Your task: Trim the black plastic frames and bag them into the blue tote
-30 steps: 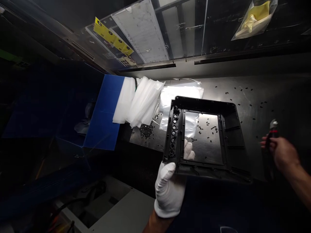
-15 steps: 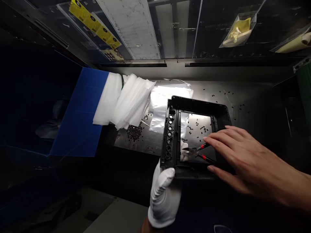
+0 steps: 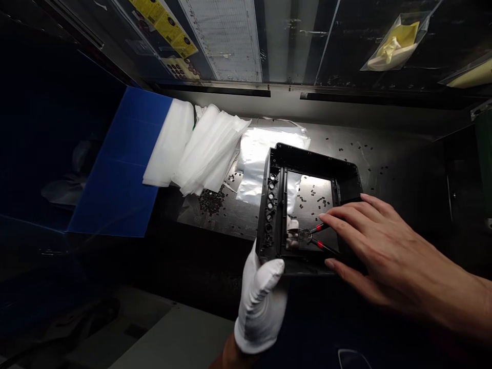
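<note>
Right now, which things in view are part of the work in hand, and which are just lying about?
In the hands:
- black frame, held by the gloved left hand
- pliers, in the bare right hand

Apparently lying about:
- white sheets
- shiny sheets
- small black pieces

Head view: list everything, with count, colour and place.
Frame: one, black, centre
Nippers: one, red and black, over frame
Small chips: many, black, on tabletop
Shiny sheets: uncounted, silvery, behind frame
Soft wraps: several, white, left of centre
Panel: one, blue, left
Tabletop: one, grey, beneath
Bags: two, clear with yellow, upper right
Label strip: one, yellow, upper left
Printed sheet: one, white, top
Far left: too dark
Left hand: one, gloved white, gripping frame
Right hand: one, bare, at nippers
</note>
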`<state>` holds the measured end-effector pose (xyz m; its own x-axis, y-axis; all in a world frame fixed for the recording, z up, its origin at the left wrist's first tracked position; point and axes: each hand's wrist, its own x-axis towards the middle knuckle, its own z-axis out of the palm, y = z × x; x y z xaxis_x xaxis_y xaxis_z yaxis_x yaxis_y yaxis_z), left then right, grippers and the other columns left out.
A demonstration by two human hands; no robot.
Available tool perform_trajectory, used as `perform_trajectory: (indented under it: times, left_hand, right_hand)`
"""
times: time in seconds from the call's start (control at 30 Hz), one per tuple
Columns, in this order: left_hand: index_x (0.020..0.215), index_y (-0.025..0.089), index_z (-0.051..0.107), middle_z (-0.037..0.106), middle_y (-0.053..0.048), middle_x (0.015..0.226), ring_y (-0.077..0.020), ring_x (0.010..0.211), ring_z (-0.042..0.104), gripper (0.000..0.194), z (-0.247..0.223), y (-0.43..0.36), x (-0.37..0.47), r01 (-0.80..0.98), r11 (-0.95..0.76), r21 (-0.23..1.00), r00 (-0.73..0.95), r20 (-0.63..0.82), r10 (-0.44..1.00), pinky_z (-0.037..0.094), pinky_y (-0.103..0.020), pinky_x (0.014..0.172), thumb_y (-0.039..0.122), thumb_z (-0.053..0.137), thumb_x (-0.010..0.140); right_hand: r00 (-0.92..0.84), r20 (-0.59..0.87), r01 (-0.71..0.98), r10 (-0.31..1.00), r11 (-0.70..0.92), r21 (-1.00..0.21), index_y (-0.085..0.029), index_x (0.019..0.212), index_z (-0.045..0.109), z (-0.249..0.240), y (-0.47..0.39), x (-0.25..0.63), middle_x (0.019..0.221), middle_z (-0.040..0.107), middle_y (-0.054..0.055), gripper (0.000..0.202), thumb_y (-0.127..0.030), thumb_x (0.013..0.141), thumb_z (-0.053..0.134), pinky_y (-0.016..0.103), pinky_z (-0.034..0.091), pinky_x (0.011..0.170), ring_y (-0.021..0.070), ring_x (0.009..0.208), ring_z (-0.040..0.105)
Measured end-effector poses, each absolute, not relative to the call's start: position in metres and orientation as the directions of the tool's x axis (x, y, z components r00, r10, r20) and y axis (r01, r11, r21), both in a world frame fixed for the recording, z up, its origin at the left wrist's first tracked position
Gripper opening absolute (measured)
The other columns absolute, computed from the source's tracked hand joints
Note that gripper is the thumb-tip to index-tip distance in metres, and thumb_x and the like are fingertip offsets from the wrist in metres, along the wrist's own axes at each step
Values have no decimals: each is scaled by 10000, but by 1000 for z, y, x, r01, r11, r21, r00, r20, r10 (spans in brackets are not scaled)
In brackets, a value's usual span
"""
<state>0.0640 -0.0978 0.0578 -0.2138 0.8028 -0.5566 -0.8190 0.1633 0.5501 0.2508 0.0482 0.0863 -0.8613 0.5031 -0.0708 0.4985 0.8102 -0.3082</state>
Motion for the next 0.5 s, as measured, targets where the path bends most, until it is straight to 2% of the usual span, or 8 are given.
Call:
perform_trajectory:
  times: [0.37, 0.5]
  left_hand:
    - [1533, 245, 487, 604, -115, 1495, -386, 1420, 508, 674, 63, -88, 68, -717, 216, 663, -214, -504, 836, 359, -551, 1220, 269, 718, 901]
    - [1485, 240, 540, 637, -116, 1453, -403, 1390, 533, 643, 66, -84, 69, -697, 206, 686, -242, -497, 833, 403, -554, 1191, 304, 745, 879]
  right_hand:
    - [-863, -76, 497, 499, 816, -294, -151, 1419, 571, 89, 45, 255, 1293, 653, 134, 552, -407, 935, 634, 603, 343, 1163, 328, 1171, 587]
    - [-862, -64, 500, 503, 820, -278, -143, 1430, 564, 90, 43, 253, 1292, 652, 140, 551, -392, 942, 624, 607, 338, 1167, 327, 1182, 586]
